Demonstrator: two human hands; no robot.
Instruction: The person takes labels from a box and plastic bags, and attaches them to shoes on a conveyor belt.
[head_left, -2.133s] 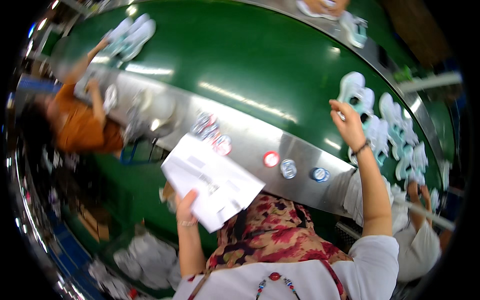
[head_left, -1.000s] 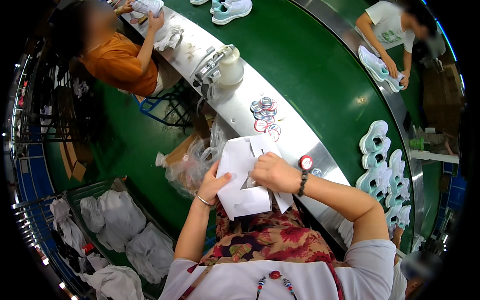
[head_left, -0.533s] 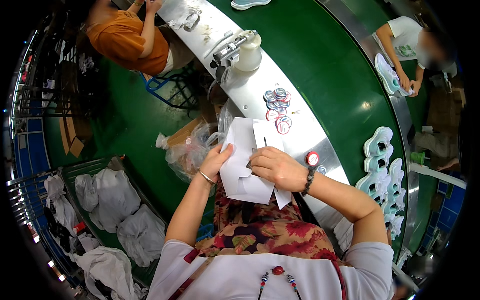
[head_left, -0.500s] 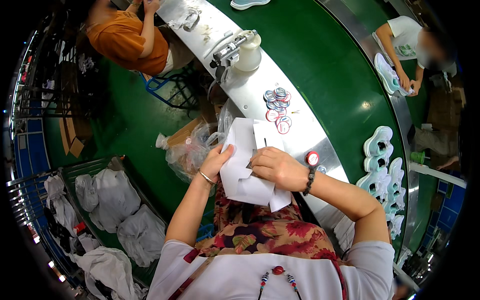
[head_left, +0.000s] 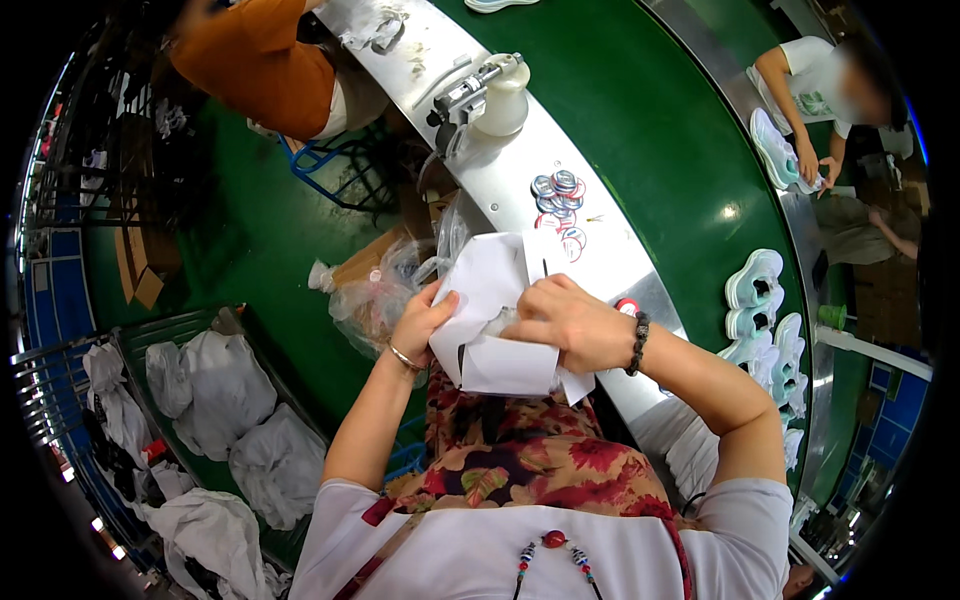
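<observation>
Our left hand (head_left: 424, 324) pinches the white box (head_left: 488, 264) at its left side, above our lap (head_left: 500, 435); a slackened grip could tip it. Our right hand (head_left: 578, 326) bends into the opening; whether it holds anything we cannot tell. Swinging rightward could knock the red disc (head_left: 627, 306). The table (head_left: 622, 268) edge sits just beside, bare metal beyond.

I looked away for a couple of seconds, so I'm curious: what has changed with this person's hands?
The right hand has come leftward, back from beside the white-and-mint sneakers, to the opening of the white paper box. That box, flat-looking before, now gapes open. The left hand still holds it; the pile of round discs still lies on the metal ledge.
</observation>
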